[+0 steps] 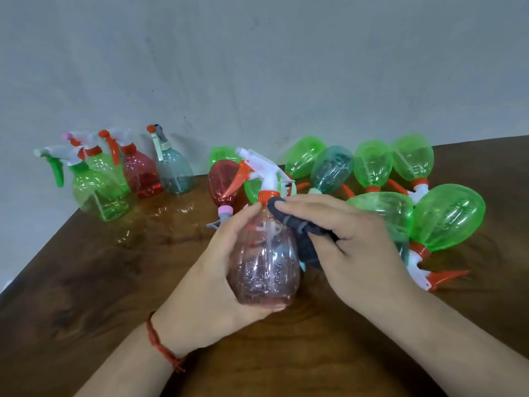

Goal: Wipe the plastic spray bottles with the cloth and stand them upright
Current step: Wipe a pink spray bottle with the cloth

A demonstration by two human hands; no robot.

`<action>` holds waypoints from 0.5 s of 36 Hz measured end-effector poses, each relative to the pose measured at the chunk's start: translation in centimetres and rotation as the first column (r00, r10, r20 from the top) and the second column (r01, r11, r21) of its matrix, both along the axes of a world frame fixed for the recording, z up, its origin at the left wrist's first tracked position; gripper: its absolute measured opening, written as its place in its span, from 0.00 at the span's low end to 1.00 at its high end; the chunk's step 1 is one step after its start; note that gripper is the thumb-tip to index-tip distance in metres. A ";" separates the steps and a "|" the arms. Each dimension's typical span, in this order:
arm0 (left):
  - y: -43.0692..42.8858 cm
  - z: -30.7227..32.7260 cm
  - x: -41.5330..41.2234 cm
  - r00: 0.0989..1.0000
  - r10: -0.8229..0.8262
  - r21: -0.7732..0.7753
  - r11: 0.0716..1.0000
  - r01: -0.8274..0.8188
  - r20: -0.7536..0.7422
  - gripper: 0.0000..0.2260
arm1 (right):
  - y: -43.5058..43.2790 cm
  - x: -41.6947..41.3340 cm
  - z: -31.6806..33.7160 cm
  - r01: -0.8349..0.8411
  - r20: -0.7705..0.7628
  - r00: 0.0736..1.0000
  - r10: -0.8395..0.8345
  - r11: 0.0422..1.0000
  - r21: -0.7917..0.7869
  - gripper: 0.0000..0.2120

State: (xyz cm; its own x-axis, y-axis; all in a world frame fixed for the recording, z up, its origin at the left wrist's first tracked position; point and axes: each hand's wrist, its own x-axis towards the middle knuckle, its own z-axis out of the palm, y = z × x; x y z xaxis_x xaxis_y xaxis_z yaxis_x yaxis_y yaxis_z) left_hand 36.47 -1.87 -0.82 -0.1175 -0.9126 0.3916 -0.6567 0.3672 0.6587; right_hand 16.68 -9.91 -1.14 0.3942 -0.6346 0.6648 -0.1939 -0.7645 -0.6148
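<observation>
Item: pink bottle [263, 262], gripped in our left hand [211, 270]; our right hand [352, 239] clasps a dark cloth [307, 250], seemingly touching it.

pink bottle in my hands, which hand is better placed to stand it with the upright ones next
Left, probably. The left hand grips the pink bottle, and the upright bottles stand on its side of the table. The right hand is holding the cloth.

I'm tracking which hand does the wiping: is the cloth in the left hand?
No: the right hand holds the dark cloth against the pink bottle, while the left hand grips the bottle's body.
</observation>
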 end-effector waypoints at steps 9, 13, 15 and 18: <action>1.2 -1.5 1.0 0.993 -0.044 -0.045 0.998 0.039 -0.107 0.54 | 0.2 0.3 -0.4 -0.025 -0.052 0.998 0.019 0.993 -0.114 0.30; 1.4 -1.5 0.9 0.991 -0.004 -0.038 0.999 -0.001 -0.132 0.54 | 0.5 0.2 -0.6 0.021 -0.161 0.985 -0.055 0.978 -0.207 0.32; 1.4 -1.4 0.8 0.989 0.037 -0.026 0.999 -0.042 -0.141 0.54 | 0.6 0.1 -0.6 0.016 -0.207 0.976 -0.069 0.969 -0.247 0.30; 1.2 -1.5 0.8 0.983 0.061 -0.036 0.997 -0.068 -0.174 0.53 | 0.7 0.0 -0.5 -0.014 -0.251 0.966 -0.061 0.958 -0.287 0.29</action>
State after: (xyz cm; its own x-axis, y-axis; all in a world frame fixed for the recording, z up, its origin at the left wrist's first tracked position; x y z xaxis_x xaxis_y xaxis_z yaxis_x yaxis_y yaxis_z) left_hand 37.29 -0.66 -2.31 0.0140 -0.8987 0.4384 -0.5578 0.3569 0.7493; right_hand 16.68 -9.16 -1.63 0.5614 -0.4450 0.6977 -0.3352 -0.8932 -0.2999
